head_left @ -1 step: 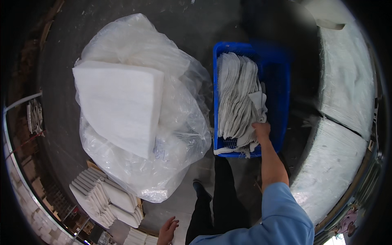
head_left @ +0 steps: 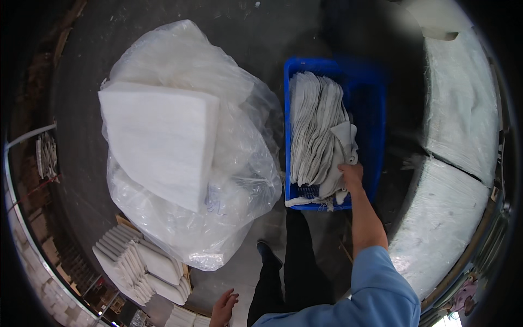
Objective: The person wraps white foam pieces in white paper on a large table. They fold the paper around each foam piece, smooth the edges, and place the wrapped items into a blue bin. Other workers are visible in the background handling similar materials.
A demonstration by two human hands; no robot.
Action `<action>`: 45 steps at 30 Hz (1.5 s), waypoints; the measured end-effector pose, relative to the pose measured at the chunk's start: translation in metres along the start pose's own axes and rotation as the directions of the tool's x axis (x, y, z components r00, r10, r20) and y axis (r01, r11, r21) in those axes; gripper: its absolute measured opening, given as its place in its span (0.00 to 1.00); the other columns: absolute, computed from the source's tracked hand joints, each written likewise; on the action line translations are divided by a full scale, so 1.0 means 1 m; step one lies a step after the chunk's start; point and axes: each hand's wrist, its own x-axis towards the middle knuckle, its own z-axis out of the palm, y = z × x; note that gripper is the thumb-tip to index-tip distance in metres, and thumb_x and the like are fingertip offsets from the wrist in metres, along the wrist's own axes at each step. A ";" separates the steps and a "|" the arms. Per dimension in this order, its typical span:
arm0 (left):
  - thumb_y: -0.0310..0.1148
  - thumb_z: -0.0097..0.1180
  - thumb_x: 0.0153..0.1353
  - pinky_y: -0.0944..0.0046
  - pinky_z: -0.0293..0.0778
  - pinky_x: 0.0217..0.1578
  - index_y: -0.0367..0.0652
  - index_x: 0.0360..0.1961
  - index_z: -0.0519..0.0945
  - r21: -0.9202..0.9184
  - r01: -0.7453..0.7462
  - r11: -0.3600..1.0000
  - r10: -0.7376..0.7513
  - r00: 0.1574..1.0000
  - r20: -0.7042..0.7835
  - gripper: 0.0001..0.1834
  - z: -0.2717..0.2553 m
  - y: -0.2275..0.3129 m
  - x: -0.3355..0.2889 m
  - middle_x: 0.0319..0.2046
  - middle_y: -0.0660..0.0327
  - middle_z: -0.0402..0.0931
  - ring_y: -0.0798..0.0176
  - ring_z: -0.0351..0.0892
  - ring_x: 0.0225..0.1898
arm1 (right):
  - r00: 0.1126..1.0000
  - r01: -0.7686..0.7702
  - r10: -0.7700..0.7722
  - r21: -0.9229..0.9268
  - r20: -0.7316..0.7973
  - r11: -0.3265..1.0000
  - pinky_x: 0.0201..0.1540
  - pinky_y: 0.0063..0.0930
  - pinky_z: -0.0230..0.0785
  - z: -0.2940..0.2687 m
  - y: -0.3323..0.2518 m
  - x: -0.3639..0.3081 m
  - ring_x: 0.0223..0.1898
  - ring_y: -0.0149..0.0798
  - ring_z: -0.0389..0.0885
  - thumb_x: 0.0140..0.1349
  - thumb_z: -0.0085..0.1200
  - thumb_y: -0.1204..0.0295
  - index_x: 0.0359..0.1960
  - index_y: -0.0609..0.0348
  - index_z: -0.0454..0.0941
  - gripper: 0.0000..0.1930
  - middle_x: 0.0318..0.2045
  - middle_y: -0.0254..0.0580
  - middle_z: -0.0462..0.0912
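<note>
My right hand (head_left: 351,175) reaches into a blue plastic crate (head_left: 376,180) and grips a pale grey cloth (head_left: 343,135), fingers closed round its edge near the crate's front. Beside that cloth, a row of similar folded grey cloths (head_left: 316,131) stands packed on edge along the crate's left side. A loose strip of fabric (head_left: 305,201) lies at the front rim. My left hand (head_left: 224,308) hangs low near my leg, fingers loosely bent and apart, holding nothing.
Left of the crate sits a big clear plastic bag (head_left: 239,163) with a thick white padding stack (head_left: 158,136) on top. Stacked white cushion-like pads (head_left: 139,261) stand at the lower left. Large plastic-wrapped white bales (head_left: 447,218) line the right side.
My right hand has shifted slightly to the right, and the gripped cloth has moved a little with it. My left hand has stayed in place.
</note>
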 end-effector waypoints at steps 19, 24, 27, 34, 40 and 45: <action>0.48 0.50 0.75 0.61 0.78 0.47 0.47 0.73 0.71 -0.077 -0.066 0.995 0.069 0.997 0.030 0.30 -0.017 -0.057 -0.016 0.55 0.58 0.85 0.60 0.85 0.50 | 0.784 0.588 -0.596 -0.517 0.176 0.622 0.52 0.52 0.77 -0.079 -0.164 -0.223 0.50 0.64 0.84 0.58 0.68 0.61 0.74 0.64 0.63 0.44 0.49 0.61 0.86; 0.49 0.51 0.74 0.59 0.78 0.48 0.46 0.74 0.70 -0.001 -0.036 0.999 0.036 0.998 0.052 0.32 -0.021 -0.065 -0.023 0.56 0.57 0.85 0.57 0.85 0.51 | 0.823 0.552 -0.321 -0.529 0.469 0.644 0.71 0.55 0.63 0.087 -0.136 -0.197 0.74 0.58 0.64 0.66 0.61 0.46 0.80 0.62 0.48 0.52 0.76 0.64 0.59; 0.50 0.51 0.74 0.59 0.78 0.48 0.46 0.74 0.70 -0.102 -0.034 0.994 0.033 0.999 -0.013 0.32 -0.027 -0.068 -0.024 0.56 0.56 0.85 0.56 0.85 0.51 | 0.870 0.482 -0.171 -0.726 0.463 0.491 0.73 0.70 0.53 0.126 -0.095 -0.185 0.83 0.49 0.44 0.70 0.58 0.50 0.82 0.50 0.49 0.45 0.84 0.47 0.37; 0.49 0.53 0.74 0.62 0.78 0.44 0.46 0.72 0.73 -0.175 0.014 0.985 -0.030 0.996 -0.087 0.31 -0.012 -0.099 -0.039 0.53 0.58 0.86 0.61 0.85 0.48 | 0.757 0.653 -0.372 -0.649 0.538 0.390 0.66 0.58 0.67 0.114 -0.070 -0.175 0.73 0.52 0.66 0.70 0.58 0.57 0.67 0.50 0.72 0.27 0.73 0.48 0.64; 0.50 0.54 0.74 0.63 0.77 0.45 0.46 0.72 0.73 -0.196 0.041 0.980 -0.050 0.998 -0.040 0.31 0.009 -0.103 -0.039 0.53 0.58 0.86 0.62 0.84 0.47 | 0.600 0.795 -0.645 -0.446 0.474 0.411 0.49 0.51 0.78 0.132 -0.139 -0.130 0.45 0.56 0.86 0.66 0.59 0.63 0.37 0.53 0.84 0.09 0.40 0.50 0.86; 0.49 0.53 0.75 0.63 0.77 0.48 0.45 0.72 0.73 -0.227 0.015 0.974 -0.036 0.995 -0.091 0.30 0.011 -0.095 -0.042 0.54 0.58 0.85 0.61 0.84 0.48 | 0.524 0.830 -0.644 -0.505 0.557 0.238 0.52 0.49 0.79 0.183 -0.165 -0.114 0.48 0.55 0.86 0.66 0.60 0.62 0.40 0.53 0.85 0.10 0.43 0.50 0.87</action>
